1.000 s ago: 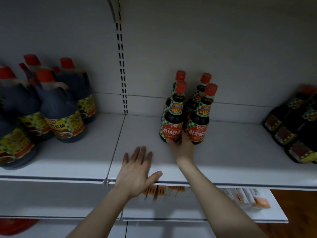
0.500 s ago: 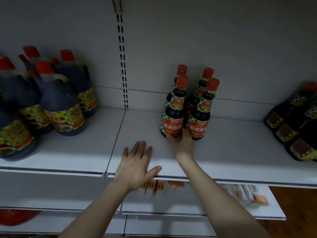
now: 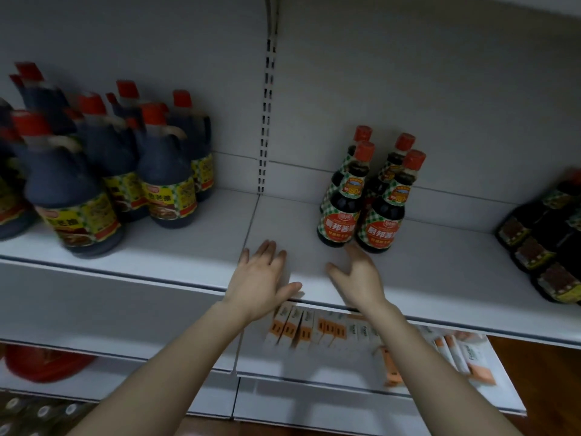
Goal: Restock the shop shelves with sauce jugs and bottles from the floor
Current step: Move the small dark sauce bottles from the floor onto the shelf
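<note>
Shelf: We see a white shelf [image 3: 188,247] with a long front edge and a wall at the back.
Sauce bottles: Four small sauce bottles [image 3: 341,215] with red caps stand up straight near the middle of the shelf. Two are in front and two are right behind, packed close together. They sit nearer the back wall than the front edge.
Sauce jugs: Big dark sauce jugs [image 3: 166,190] with red caps and handles stand in a bunch at the left end of the shelf.
Left hand: We see the left hand [image 3: 264,278] flat and spread out, holding nothing, over the front edge, left of the bottles.
Right hand: The right hand [image 3: 360,278] is spread out too and holds nothing. Its fingertips [image 3: 353,251] point at the bottom of the two front bottles, just beside them. We cannot tell if they touch.
Both hands: They are apart, side by side.
Right end: More dark bottles [image 3: 534,247] crowd the right end of the shelf. They look blurry to us.
Lower shelf: Under the front edge we see a lower shelf [image 3: 314,365] with a row of white and orange boxes [image 3: 301,325].
Bottom left: Something round and red [image 3: 41,363] sits low down. We cannot tell what it is.
</note>
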A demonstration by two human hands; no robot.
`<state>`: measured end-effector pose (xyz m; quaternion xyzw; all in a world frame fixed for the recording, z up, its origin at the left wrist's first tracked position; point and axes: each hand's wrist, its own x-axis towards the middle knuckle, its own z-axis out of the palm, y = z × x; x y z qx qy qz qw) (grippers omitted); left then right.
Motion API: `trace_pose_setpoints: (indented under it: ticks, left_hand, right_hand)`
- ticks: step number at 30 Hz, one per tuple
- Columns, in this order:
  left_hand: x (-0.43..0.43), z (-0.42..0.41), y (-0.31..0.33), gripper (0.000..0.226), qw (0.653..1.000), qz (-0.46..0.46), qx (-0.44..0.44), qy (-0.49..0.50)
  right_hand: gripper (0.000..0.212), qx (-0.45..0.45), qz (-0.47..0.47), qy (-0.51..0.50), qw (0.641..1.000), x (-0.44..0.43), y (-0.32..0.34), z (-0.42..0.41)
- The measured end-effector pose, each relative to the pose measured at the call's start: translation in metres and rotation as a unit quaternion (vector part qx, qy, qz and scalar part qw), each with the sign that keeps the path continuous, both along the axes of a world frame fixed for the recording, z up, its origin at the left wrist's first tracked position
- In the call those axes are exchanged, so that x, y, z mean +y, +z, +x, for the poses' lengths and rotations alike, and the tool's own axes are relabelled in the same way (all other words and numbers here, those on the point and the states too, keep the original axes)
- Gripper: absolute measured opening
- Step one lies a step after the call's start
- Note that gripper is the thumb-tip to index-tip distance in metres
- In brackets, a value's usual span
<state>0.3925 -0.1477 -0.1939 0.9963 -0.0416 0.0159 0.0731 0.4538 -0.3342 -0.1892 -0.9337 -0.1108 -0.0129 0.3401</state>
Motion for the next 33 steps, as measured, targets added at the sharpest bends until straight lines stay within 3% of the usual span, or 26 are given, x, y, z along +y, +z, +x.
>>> trace_pose_setpoints:
  ticks: [4, 9, 15, 19, 21, 23, 27, 33]
  left_hand:
    - [0.049, -0.053, 0.012, 0.102, 0.998, -0.034, -0.023, 0.051]
    - [0.142, -0.150, 0.007, 0.079, 0.993, 0.007, -0.027, 0.119]
    - [0.252, -0.295, -0.011, 0.109, 0.971, -0.014, -0.006, 0.237]
    - [0.302, -0.381, -0.024, 0.086, 0.948, -0.020, 0.000, 0.318]
    - [0.323, -0.414, -0.031, 0.088, 0.936, -0.021, 0.022, 0.351]
    - [0.339, -0.440, -0.039, 0.091, 0.925, -0.030, 0.038, 0.376]
    - [0.362, -0.468, -0.063, 0.078, 0.903, -0.059, 0.066, 0.421]
    - [0.385, -0.464, -0.107, 0.077, 0.881, -0.100, 0.110, 0.450]
  right_hand:
    - [0.059, 0.000, -0.014, 0.036, 0.999, 0.048, 0.004, -0.029]
    - [0.066, 0.010, -0.026, 0.108, 0.994, 0.141, -0.001, -0.093]
    - [0.066, 0.010, -0.021, 0.196, 0.980, 0.252, -0.007, -0.189]
    - [0.068, 0.035, -0.015, 0.238, 0.970, 0.308, -0.022, -0.246]
    - [0.068, 0.047, -0.023, 0.256, 0.965, 0.330, -0.031, -0.267]
    - [0.068, 0.063, -0.036, 0.273, 0.959, 0.348, -0.041, -0.280]
    - [0.068, 0.085, -0.067, 0.302, 0.947, 0.378, -0.065, -0.290]
    - [0.068, 0.126, -0.112, 0.335, 0.927, 0.425, -0.107, -0.279]
